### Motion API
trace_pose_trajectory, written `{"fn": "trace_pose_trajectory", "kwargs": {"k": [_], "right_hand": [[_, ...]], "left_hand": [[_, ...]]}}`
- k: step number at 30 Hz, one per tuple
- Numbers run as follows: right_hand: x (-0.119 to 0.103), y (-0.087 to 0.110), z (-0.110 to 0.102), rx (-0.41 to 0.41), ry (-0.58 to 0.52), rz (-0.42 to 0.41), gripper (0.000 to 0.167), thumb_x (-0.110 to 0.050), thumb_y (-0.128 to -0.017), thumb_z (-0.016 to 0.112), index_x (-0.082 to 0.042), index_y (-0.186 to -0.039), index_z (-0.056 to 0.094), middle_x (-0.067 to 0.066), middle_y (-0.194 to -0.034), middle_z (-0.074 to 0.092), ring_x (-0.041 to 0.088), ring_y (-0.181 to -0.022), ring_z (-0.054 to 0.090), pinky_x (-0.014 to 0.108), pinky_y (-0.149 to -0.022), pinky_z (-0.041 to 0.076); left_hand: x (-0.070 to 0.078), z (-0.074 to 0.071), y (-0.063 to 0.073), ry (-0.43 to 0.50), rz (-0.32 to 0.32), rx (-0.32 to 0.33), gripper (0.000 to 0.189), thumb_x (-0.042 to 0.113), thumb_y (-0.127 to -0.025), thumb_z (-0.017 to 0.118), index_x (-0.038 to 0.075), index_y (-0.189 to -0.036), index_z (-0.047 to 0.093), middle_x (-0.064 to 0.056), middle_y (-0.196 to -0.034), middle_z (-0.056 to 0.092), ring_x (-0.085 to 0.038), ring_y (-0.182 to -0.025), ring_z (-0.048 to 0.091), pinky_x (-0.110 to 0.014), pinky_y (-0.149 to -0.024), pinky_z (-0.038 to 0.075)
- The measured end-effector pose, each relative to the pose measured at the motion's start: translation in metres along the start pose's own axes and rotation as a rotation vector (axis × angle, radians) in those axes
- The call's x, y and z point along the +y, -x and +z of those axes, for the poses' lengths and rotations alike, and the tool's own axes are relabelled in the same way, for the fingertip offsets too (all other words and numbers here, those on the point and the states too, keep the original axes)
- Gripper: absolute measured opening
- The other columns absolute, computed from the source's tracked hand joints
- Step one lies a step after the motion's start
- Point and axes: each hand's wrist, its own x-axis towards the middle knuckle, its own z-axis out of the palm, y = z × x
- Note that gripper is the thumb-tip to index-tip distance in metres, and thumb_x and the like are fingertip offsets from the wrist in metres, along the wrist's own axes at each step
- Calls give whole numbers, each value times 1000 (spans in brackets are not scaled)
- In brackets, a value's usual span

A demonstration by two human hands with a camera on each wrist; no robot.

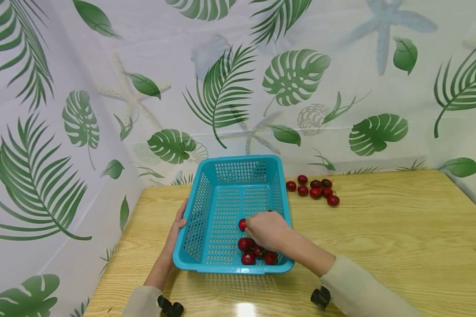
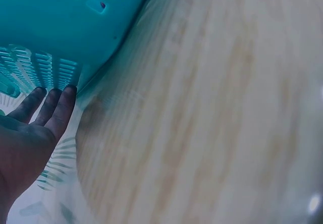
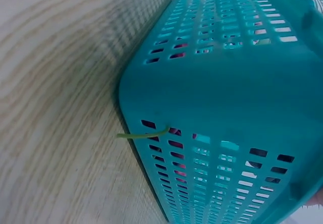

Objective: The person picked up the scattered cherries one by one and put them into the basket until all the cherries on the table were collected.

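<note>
A turquoise plastic basket [image 1: 224, 267] with pierced walls stands on the wooden table. Several dark red cherries [image 1: 247, 258] lie in its near right corner. My right hand [image 1: 269, 231] reaches over the right rim with curled fingers and pinches a red cherry [image 1: 243, 225] above the basket floor; its fingertips are partly hidden. Against the outside of the left wall rests my left hand [image 1: 177, 226], its fingers [image 2: 63, 110] fairly straight and touching the wall in the left wrist view. A green cherry stem [image 3: 144, 134] pokes out through a basket hole in the right wrist view.
Another group of cherries [image 1: 315, 192] lies on the table [image 1: 396, 229] to the right of the basket, near the back edge. A white cloth [image 1: 238, 119] printed with green leaves hangs behind and to the left. Dark wrist cameras [image 1: 320, 298] sit below both sleeves.
</note>
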Motion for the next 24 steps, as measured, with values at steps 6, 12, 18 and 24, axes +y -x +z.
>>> {"fn": "trace_pose_trajectory", "kwargs": {"k": [6, 12, 18, 24], "right_hand": [[0, 3, 2, -17, 26, -41, 38, -13, -93, 59, -17, -57, 47, -5, -53, 39, 9, -51, 34, 24, -45, 37], [1, 2, 4, -35, 18, -71, 38, -14, -94, 60, -18, -58, 48, -6, -53, 38, 8, -50, 34, 23, -46, 36], [2, 0, 4, -26, 5, -81, 33, -18, -95, 62, -18, -63, 52, -6, -53, 41, 9, -51, 42, 26, -51, 42], [3, 2, 4, -21, -19, -95, 33, -17, -95, 63, -19, -64, 52, -6, -53, 41, 8, -52, 42, 26, -52, 43]], "left_hand": [[2, 0, 1, 2, -7, 1, 66, 29, -99, 21, 22, -161, 2, -11, -166, 4, -42, -148, 11, -61, -111, 18], [-2, -2, -2, -20, 3, -1, 66, 28, -99, 21, 21, -161, 1, -12, -166, 4, -44, -147, 13, -62, -109, 21], [2, 2, -1, -11, 5, 3, 65, 28, -99, 20, 23, -161, 3, -11, -166, 5, -43, -148, 14, -61, -110, 21], [8, 6, 3, 9, 4, 2, 65, 25, -98, 20, 22, -161, 3, -13, -166, 5, -44, -148, 14, -61, -110, 21]]}}
